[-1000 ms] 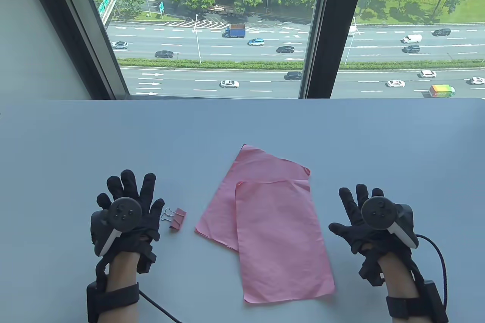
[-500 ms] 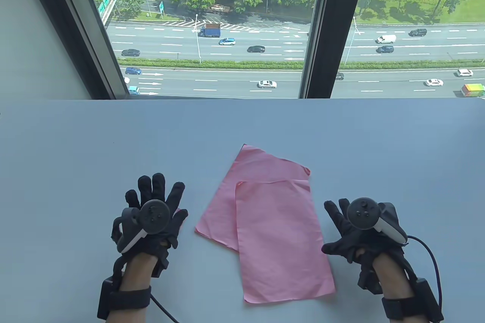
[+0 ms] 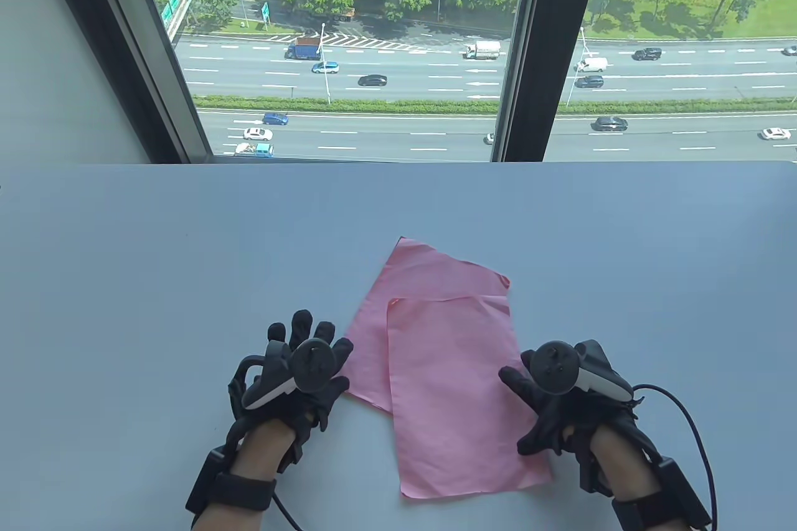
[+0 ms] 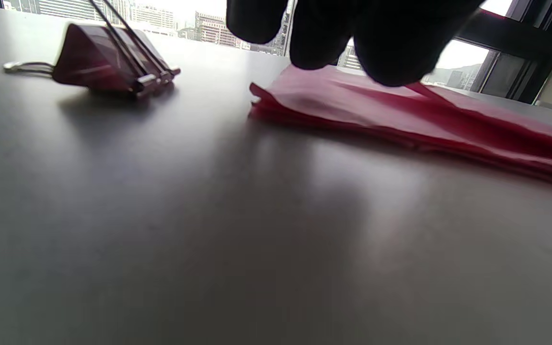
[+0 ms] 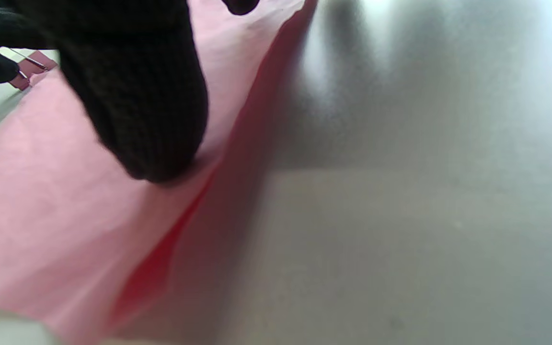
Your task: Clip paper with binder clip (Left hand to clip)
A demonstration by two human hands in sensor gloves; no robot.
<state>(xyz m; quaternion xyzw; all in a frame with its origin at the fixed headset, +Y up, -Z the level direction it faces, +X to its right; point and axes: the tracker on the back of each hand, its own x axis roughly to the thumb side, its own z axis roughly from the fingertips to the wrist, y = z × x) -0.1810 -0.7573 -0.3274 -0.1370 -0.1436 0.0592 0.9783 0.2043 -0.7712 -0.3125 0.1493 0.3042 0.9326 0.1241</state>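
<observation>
Tabletop: right fingers [image 5: 146,120] on paper [image 5: 41,201].

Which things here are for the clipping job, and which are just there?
For the job:
- pink paper sheets
- binder clip, lying on the table beside the paper
- left hand, over the clip
- right hand, at the paper's right edge

Just there:
- table
- window
</observation>
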